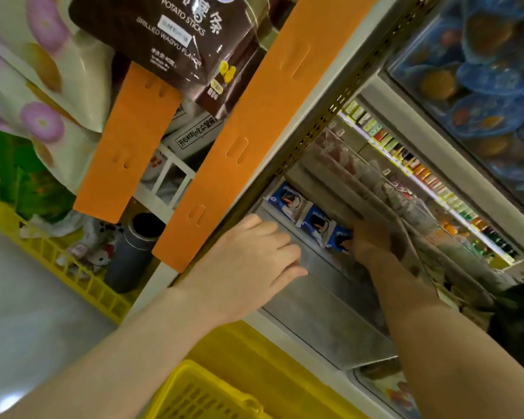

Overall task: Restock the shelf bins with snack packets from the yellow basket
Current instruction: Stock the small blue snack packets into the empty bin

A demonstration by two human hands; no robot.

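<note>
Three blue snack packets (288, 202) stand in a row inside a clear shelf bin (321, 316) under the shelf edge. My right hand (372, 241) reaches deep into the bin and pinches the nearest blue packet (341, 237) with its thumb on the front. My left hand (248, 261) rests on the bin's clear front rim with relaxed, nearly straight fingers and holds nothing. A corner of the yellow basket (200, 394) shows at the bottom, below my left forearm; its contents are out of sight.
Orange divider strips (254, 125) run along the shelf upright. A brown potato-stick bag (176, 40) and a flowered bag (40, 86) hang above. A second yellow crate (82, 282) at left holds a dark cylinder (133, 252) and small packets. Stocked shelves lie to the right.
</note>
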